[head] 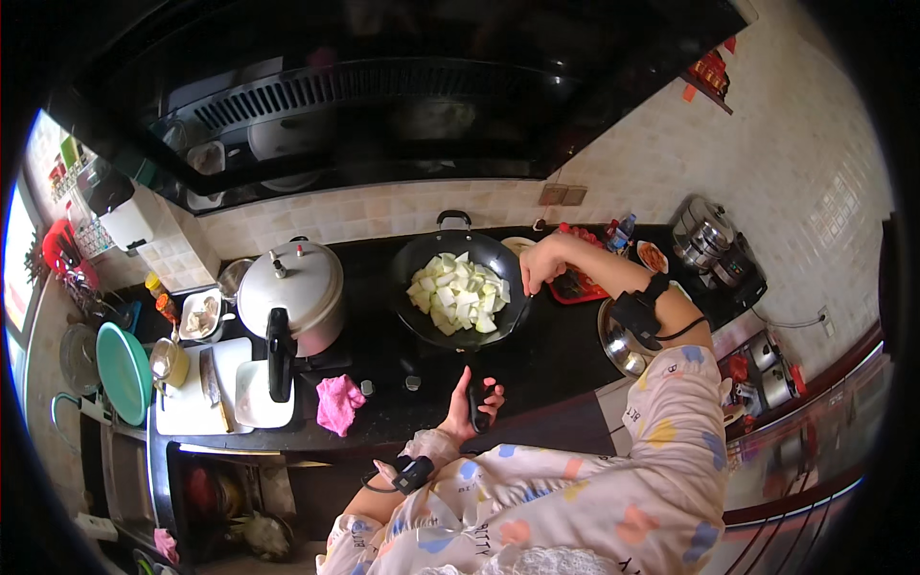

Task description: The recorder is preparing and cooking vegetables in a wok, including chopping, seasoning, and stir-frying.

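In front of me a black wok (413, 316) sits on the dark stove, holding pale green-white chunks of cut vegetable (460, 291). My left hand (463, 406) is loosely wrapped around the wok's long black handle (476, 408), thumb pointing up along it. Over the wok's right rim, my right hand (544, 264) grips a dark cooking utensil (527, 305). Its lower end lies along the wok's right inner side and is hard to make out. The wok's small loop handle (454, 215) points to the wall.
A pressure cooker (291, 287) stands left of the wok, its black handle towards me. Further left, a cleaver (210, 381) lies on a white cutting board (176, 413). A pink cloth (340, 405) is near the counter edge. A steel bowl (619, 341) sits right; the range hood (359, 151) hangs overhead.
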{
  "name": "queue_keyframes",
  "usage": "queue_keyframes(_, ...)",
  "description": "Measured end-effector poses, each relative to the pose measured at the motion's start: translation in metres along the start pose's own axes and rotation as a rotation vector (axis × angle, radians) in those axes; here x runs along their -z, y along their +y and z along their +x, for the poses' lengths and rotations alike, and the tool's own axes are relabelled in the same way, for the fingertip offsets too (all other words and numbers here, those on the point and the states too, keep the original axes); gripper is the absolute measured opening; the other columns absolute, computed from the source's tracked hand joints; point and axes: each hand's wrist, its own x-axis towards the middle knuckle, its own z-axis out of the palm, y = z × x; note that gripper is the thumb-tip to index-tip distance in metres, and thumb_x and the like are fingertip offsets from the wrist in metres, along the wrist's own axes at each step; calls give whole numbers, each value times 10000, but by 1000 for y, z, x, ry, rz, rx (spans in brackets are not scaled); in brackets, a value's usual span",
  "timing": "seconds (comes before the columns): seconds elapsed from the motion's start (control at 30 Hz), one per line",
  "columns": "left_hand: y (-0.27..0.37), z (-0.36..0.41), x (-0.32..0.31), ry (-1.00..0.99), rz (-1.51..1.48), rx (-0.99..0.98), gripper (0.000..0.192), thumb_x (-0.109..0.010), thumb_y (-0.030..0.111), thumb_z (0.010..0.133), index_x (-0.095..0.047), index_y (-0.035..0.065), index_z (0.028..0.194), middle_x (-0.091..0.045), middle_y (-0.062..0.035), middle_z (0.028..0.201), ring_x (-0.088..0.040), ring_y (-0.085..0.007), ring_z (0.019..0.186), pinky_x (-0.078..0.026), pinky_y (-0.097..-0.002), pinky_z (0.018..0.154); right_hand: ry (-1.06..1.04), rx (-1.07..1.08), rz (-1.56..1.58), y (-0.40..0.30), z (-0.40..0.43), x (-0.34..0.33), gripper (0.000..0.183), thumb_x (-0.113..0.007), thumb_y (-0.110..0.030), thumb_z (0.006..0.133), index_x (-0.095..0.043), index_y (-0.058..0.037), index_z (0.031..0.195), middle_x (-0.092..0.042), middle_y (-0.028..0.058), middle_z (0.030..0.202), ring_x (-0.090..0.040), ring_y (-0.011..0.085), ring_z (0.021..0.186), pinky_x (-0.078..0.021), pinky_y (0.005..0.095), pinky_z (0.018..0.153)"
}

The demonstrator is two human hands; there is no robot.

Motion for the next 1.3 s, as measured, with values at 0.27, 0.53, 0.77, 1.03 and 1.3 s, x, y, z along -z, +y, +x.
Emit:
queue_keyframes(0.27, 8, 2, 11, -27, -10, 43, 534, -538, 558, 860, -611, 29, 875, -524, -130, 919, -458, -147, 674, -412, -200, 464, 618, 121, -292, -11, 55, -13, 233, -692, -100, 630, -730, -116, 859, -696, 91, 839, -665, 251, 810, -521, 353, 703)
queue_keyframes(0.53, 3, 3, 7, -2, 25, 11, 540, -522, 568, 867, -604, 35, 903, -542, -137, 913, -458, -137, 673, -403, -180, 450, 8, 169, -181, -32, 28, 11, 298, -646, -168, 748, -699, -121, 1037, -659, 75, 733, -603, 164, 598, -500, 300, 551)
queue_keyframes(0.77, 4, 5, 9, 24, 80, 2, 546, -511, 587, 863, -601, 51, 909, -541, -124, 904, -455, -135, 671, -392, -169, 438, 288, 226, 202, -57, 57, -11, 348, -513, -178, 865, -599, -77, 1186, -598, 81, 603, -552, 147, 462, -467, 313, 416)
queue_keyframes(1.03, 18, -7, -6, 182, 428, 42, 685, -441, 686, 833, -615, 47, 1007, -602, -169, 1055, -564, -243, 853, -474, -345, 752, 126, 385, 1174, 46, 108, -117, 212, -463, -212, 926, -556, -21, 931, -650, 168, 715, -595, 163, 534, -475, 250, 460)
queue_keyframes(1.3, 97, -33, -24, 602, 604, -125, 453, -559, 541, 846, -595, 95, 914, -618, -89, 950, -576, -229, 914, -435, -426, 872, 257, 461, 1420, 60, 50, -207, 230, -442, -238, 953, -532, -38, 885, -630, 139, 668, -554, 130, 475, -402, 211, 397)
